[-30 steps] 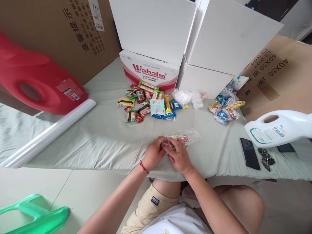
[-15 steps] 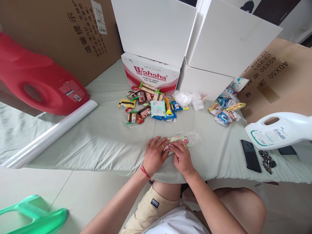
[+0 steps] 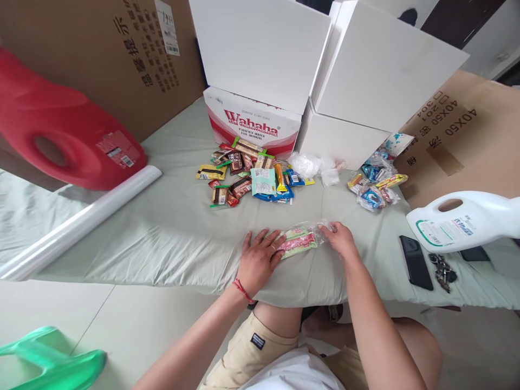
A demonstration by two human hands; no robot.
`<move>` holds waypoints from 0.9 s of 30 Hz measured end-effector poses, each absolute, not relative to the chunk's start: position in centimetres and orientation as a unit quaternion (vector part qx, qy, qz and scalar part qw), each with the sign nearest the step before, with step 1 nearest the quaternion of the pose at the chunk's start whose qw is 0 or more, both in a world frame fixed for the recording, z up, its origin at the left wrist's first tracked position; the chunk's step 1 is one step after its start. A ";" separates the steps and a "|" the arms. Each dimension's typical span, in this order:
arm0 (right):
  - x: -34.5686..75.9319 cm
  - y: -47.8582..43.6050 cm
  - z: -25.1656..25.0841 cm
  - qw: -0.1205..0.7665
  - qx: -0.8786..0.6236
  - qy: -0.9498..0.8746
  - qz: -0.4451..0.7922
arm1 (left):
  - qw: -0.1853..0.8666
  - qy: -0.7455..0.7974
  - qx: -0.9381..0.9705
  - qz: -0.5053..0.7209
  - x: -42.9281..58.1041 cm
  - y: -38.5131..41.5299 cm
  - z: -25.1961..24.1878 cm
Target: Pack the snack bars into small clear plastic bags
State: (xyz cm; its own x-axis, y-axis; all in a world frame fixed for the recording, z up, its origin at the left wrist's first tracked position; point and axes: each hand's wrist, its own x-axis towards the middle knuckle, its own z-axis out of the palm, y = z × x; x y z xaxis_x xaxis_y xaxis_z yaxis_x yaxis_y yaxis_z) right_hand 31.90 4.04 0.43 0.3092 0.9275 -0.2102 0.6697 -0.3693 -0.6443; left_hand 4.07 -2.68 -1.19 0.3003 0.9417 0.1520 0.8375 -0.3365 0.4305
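A clear plastic bag of snacks (image 3: 299, 239), pink and green inside, lies on the pale green sheet (image 3: 170, 238) near the front edge. My left hand (image 3: 258, 259) rests flat with fingers spread, pressing the bag's left end. My right hand (image 3: 339, 239) pinches the bag's loose right end between closed fingers. A pile of wrapped snacks (image 3: 247, 176) lies further back in the middle.
A Wahaha carton (image 3: 254, 122) and white boxes (image 3: 365, 70) stand at the back. A red jug (image 3: 60, 135) and a film roll (image 3: 81, 222) lie left. More bagged snacks (image 3: 376, 184), a white jug (image 3: 463, 219), a phone (image 3: 415, 254) and keys (image 3: 442, 268) lie right.
My right hand slid from beside my left hand along the bag to its right end. My left hand flattened onto the bag's left end.
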 end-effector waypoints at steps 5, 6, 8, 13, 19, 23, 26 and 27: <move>31.3 4.4 1.8 0.320 -0.691 -0.546 0.349 | 0.134 0.557 0.796 0.194 4.2 -2.7 -1.2; 31.0 4.4 2.3 0.332 -0.688 -0.553 0.332 | 0.134 0.557 0.796 0.195 4.2 -2.7 -1.2; 29.8 4.0 3.0 0.340 -0.685 -0.574 0.294 | 0.135 0.558 0.794 0.198 4.2 -2.8 -1.3; 24.3 1.3 3.2 0.270 -0.638 -0.714 0.099 | 0.132 0.561 0.789 0.210 4.6 -2.9 -1.2; 19.8 -1.8 0.2 0.178 -0.601 -0.779 -0.027 | 0.130 0.570 0.783 0.214 4.7 -3.2 -1.3; 19.4 -2.8 -0.8 0.182 -0.594 -0.783 -0.035 | 0.133 0.561 0.789 0.212 4.6 -3.2 -1.4; 19.1 -3.9 -1.1 0.168 -0.601 -0.781 -0.005 | 0.132 0.560 0.789 0.217 4.7 -3.2 -1.4; 19.0 -4.3 -1.3 0.168 -0.601 -0.781 0.008 | 0.130 0.559 0.788 0.220 4.7 -3.2 -1.4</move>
State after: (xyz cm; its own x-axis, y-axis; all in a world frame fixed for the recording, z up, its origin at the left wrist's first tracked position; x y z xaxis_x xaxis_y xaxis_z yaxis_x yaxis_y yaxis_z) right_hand 19.03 -4.32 -1.29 -0.2204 0.9419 0.2535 0.9365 0.2770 -0.2150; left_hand 4.69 -3.24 -1.38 0.2769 0.9395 0.2017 0.8246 -0.3401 0.4520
